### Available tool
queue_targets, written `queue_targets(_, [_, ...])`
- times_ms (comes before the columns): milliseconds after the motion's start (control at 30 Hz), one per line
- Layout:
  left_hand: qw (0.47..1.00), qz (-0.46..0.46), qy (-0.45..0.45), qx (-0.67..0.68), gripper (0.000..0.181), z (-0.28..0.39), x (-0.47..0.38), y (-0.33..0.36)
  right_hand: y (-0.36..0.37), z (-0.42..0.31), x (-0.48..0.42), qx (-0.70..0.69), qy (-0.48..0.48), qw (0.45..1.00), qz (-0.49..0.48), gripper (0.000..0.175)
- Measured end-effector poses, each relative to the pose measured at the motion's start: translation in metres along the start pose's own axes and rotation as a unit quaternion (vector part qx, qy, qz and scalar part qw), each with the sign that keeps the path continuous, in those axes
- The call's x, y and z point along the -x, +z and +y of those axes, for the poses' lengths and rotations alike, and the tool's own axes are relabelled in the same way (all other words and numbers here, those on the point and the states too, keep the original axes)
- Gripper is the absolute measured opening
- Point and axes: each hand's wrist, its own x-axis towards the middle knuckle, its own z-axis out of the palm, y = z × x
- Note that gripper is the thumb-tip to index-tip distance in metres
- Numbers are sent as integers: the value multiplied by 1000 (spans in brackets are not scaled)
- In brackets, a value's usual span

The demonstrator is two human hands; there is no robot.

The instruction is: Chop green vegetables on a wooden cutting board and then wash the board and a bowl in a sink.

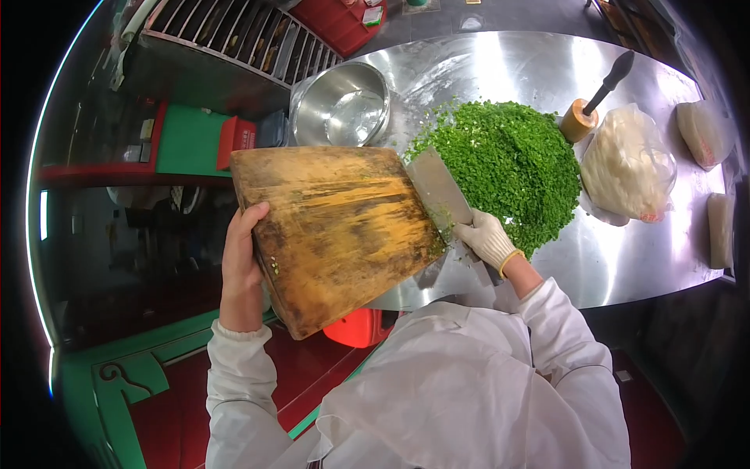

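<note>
My left hand [243, 252], bare, grips the left edge of a thick, stained wooden cutting board [345, 228], tilted over the near left part of the steel table [615, 252]. My right hand [487, 237], in a cream knit glove, is closed on a cleaver [442, 190]; its broad blade lies along the board's right edge, with green bits stuck on it. Right behind the blade, a large heap of chopped green leaves [510, 164] spreads over the steel. A few green and white bits cling to the board's edges.
A steel bowl [345, 108] stands behind the board. Right of the heap are a wooden roller with a dark handle [579, 120] and a plastic bag of dough [627, 164]. More wrapped pieces [703, 132] lie at the far right. A red stool [354, 328] is below the board.
</note>
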Motion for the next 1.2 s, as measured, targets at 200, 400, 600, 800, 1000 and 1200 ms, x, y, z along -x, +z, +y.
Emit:
queue_targets(200, [998,-20,37,-43,48,12,21,18,39,-101,35,-101,-121,975,-156,37])
queue_targets(400, [996,-33,72,-46,47,14,37,6,27,-31,-18,-204,-44,974,-84,28])
queue_targets(600, [997,45,69,1,47,-16,46,-49,4,21,-17,-86,-40,995,23,35])
queue_targets(800, [991,110,29,71,47,-46,47,-92,42,-25,44,85,-168,968,-165,35])
queue_targets(1000, [983,126,5,134,43,-71,68,-118,24,52,1,70,25,994,-82,37])
queue_targets(1200, [969,168,-12,179,37,-90,85,-133,13,32,24,102,-26,992,-75,35])
